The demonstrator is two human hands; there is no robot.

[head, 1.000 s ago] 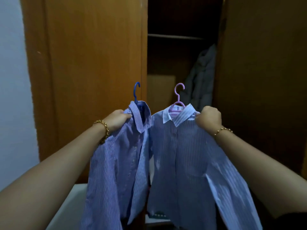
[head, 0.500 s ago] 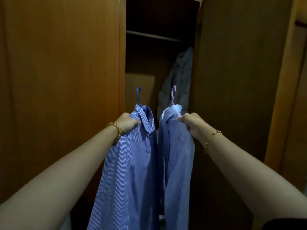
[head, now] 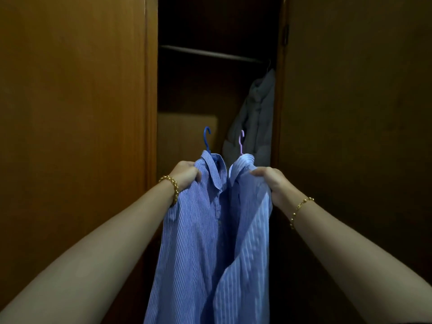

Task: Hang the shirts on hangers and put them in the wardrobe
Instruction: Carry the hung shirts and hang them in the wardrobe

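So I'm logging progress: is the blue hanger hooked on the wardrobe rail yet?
Not yet. The blue hanger has its hook free, well below the rail, and the left hand grips its striped shirt at the shoulder.

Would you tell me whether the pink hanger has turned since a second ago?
Yes. The pink hanger now sits edge-on toward the rail, no longer facing us.

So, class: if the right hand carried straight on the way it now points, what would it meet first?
Probably the grey jacket hanging in the wardrobe: the right hand, gripping the lighter striped shirt, points at it. Depth is unclear in the dark.
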